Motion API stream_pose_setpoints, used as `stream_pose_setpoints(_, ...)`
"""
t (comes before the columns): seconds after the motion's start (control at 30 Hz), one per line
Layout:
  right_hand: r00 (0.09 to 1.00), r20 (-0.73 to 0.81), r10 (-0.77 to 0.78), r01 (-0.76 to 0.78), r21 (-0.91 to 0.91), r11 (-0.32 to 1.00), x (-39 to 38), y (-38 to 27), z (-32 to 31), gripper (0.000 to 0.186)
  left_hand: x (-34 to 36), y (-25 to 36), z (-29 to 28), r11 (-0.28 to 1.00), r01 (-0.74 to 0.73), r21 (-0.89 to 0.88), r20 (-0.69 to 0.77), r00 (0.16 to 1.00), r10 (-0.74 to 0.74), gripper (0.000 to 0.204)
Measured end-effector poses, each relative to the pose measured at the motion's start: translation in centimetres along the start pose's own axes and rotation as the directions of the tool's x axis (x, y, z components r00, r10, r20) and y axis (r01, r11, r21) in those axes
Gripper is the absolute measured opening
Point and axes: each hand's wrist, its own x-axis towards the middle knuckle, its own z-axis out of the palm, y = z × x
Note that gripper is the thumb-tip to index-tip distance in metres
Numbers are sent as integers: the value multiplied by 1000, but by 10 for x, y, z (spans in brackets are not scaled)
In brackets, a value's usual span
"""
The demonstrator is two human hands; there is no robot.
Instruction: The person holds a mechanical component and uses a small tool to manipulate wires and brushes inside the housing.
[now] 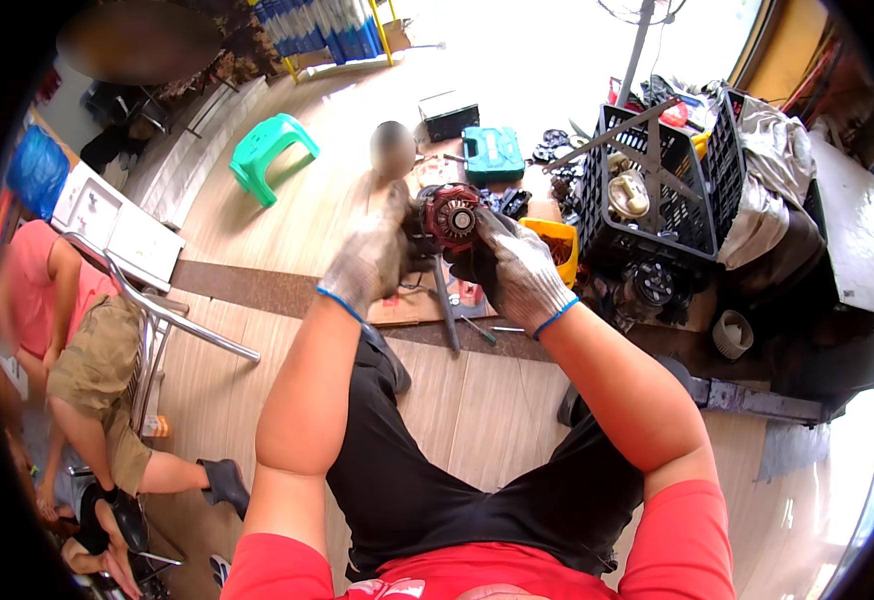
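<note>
My two hands wear greyish-white knit gloves with blue cuffs and dark, stained fingers. Between them, out in front of me, is a round motor part (453, 217) that looks like an alternator, with a reddish rim, fan-like fins and a pale hub in its centre. My left hand (369, 258) grips it from the left side. Closed on its right side, my right hand (520, 268) has its fingers partly hidden beneath the part. Just below the part, a long dark bar (446, 310) and a green-handled screwdriver (479, 331) lie over a low board.
A teal tool case (494, 154) and a yellow container (562, 245) sit beyond my right hand. Black crates (662, 225) of parts stand at right. A green stool (272, 155) is far left. A seated person (87, 360) is at left beside a metal chair (172, 318).
</note>
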Motion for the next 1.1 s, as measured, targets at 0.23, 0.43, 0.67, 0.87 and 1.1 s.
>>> stream_pose_setpoints(0.23,998,-9,62,-61,83,995,18,11,15,32,2,-20,23,907,-177,-382,2,981,192,54)
stream_pose_setpoints(0.43,986,164,-20,84,-397,914,35,35,-18,46,16,-26,0,922,-331,-203,-198,935,293,42)
stream_pose_setpoints(0.67,980,12,200,-179,-398,900,0,17,16,27,0,-15,11,960,-187,-209,-179,972,151,47)
stream_pose_setpoints(0.87,942,-86,325,-324,-489,810,-11,-8,45,26,-1,-9,3,798,-215,-563,-252,964,81,50)
stream_pose_setpoints(1.1,931,360,-61,320,-724,611,3,31,6,28,-3,-13,3,803,-201,-561,-138,979,149,44)
